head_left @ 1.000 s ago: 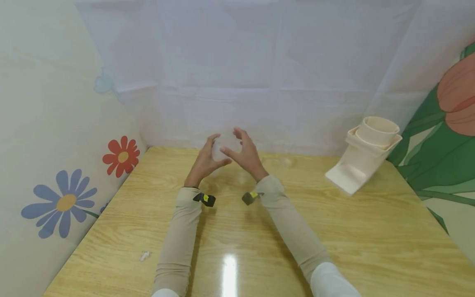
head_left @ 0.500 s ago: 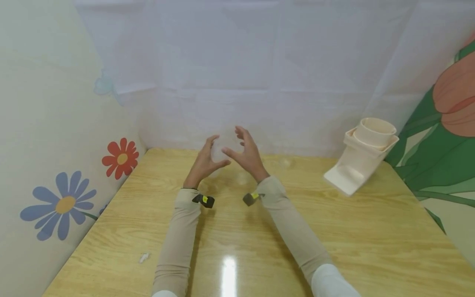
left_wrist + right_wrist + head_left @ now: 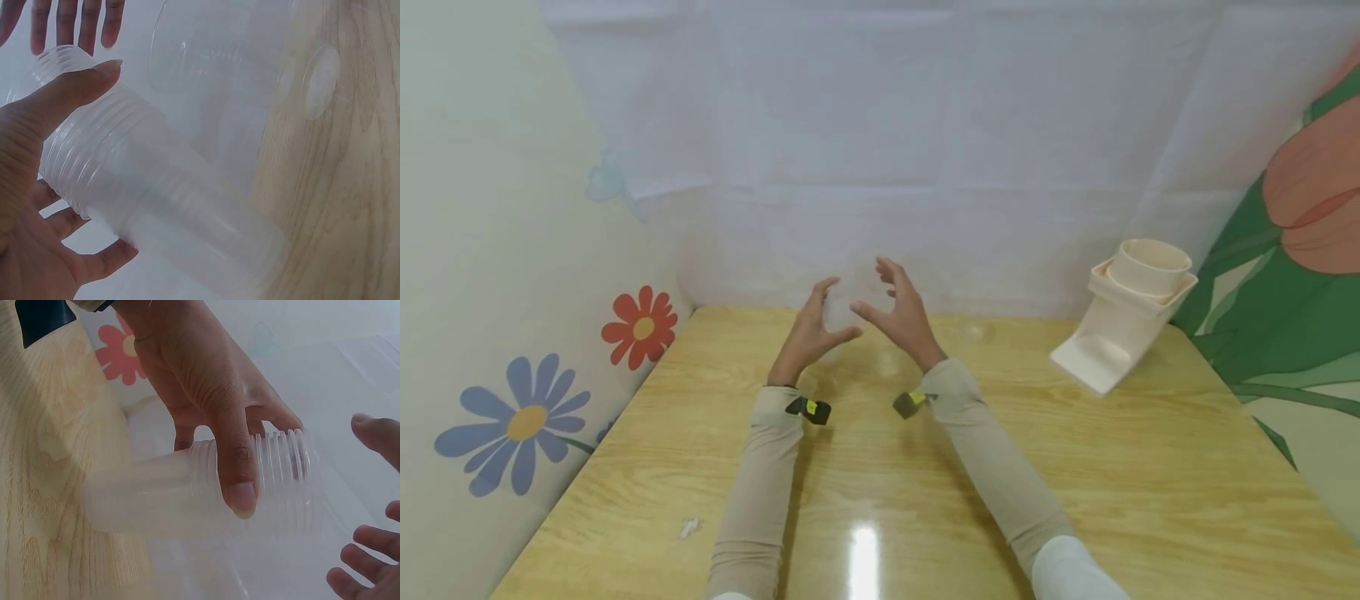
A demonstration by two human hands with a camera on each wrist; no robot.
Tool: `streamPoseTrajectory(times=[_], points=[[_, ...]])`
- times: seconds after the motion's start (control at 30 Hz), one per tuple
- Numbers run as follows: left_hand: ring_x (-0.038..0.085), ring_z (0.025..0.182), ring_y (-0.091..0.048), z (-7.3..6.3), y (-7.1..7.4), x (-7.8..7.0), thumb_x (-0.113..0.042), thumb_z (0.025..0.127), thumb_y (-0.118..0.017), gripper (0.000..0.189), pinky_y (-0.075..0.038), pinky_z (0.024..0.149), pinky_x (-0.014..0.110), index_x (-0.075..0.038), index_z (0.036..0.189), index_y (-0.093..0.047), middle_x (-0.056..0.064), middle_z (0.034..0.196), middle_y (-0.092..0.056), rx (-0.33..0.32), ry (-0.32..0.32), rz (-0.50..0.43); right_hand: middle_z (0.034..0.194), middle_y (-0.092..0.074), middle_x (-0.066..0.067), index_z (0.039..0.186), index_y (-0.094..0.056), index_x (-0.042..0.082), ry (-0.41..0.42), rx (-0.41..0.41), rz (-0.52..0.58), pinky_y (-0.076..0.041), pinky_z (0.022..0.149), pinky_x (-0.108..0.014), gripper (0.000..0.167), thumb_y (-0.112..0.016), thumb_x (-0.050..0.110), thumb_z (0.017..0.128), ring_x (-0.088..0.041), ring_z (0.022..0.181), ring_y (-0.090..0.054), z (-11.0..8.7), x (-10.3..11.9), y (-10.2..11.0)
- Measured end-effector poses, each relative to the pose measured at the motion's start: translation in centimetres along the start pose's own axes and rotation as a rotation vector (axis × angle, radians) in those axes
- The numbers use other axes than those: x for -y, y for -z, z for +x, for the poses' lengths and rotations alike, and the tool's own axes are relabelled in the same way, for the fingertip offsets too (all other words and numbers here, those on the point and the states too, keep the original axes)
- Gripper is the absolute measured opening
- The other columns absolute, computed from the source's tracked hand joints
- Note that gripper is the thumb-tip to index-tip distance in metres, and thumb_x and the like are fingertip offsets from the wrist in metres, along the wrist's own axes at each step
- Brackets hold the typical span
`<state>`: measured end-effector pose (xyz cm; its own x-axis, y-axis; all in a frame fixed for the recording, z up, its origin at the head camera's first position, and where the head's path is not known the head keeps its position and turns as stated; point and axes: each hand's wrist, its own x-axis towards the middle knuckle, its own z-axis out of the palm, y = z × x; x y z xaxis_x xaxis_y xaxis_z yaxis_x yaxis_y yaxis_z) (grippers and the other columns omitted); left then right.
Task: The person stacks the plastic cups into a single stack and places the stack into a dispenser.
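Observation:
A stack of clear plastic cups (image 3: 147,494) is held by my left hand (image 3: 808,333), with the thumb over the ridged rims and fingers curled round the other side. In the left wrist view the nested cups (image 3: 169,181) look almost transparent, and in the head view they barely show between the hands. My right hand (image 3: 904,323) is apart from the stack, near the rim end, with its fingers spread and loosely bent; in the right wrist view its fingertips show at the right edge. Beyond the stack stands another clear cup (image 3: 322,84) on the table.
A cream plastic holder (image 3: 1123,317) with a round collar and a flat foot stands at the table's back right. White cloth (image 3: 850,125) hangs behind the wooden table (image 3: 1112,483). A small white mark or scrap (image 3: 689,527) lies at the front left.
The head view has shifted slightly. My hands have drawn a little further apart, with the cup stack still in my left hand.

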<state>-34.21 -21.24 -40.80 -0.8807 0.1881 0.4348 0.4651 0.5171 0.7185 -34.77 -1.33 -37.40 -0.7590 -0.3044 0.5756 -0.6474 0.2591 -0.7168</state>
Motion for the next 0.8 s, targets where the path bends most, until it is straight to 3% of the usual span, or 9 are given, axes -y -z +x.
streamPoseTrajectory(times=[0.33, 0.8], points=[[0.043, 0.142, -0.034, 0.0, -0.1, 0.0, -0.028, 0.082, -0.085, 0.097, -0.032, 0.110, 0.060, -0.008, 0.155, -0.025, 0.025, 0.156, -0.032, 0.001, -0.005, 0.005, 0.148, -0.042, -0.027, 0.153, -0.032, 0.001, 0.027, -0.017, -0.007, -0.038, 0.108, -0.050, 0.082, -0.077, 0.025, 0.089, -0.041, 0.133, -0.044, -0.1, -0.3, 0.7], [0.042, 0.140, -0.036, 0.1, -0.2, 0.1, -0.023, 0.081, -0.087, 0.096, -0.032, 0.111, 0.058, -0.008, 0.154, -0.027, 0.025, 0.155, -0.035, -0.006, -0.011, 0.006, 0.143, -0.047, -0.028, 0.149, -0.034, -0.003, 0.023, -0.075, -0.013, -0.041, 0.105, -0.050, 0.080, -0.080, 0.014, 0.086, -0.040, 0.130, -0.047, -0.2, -0.5, 1.6]])
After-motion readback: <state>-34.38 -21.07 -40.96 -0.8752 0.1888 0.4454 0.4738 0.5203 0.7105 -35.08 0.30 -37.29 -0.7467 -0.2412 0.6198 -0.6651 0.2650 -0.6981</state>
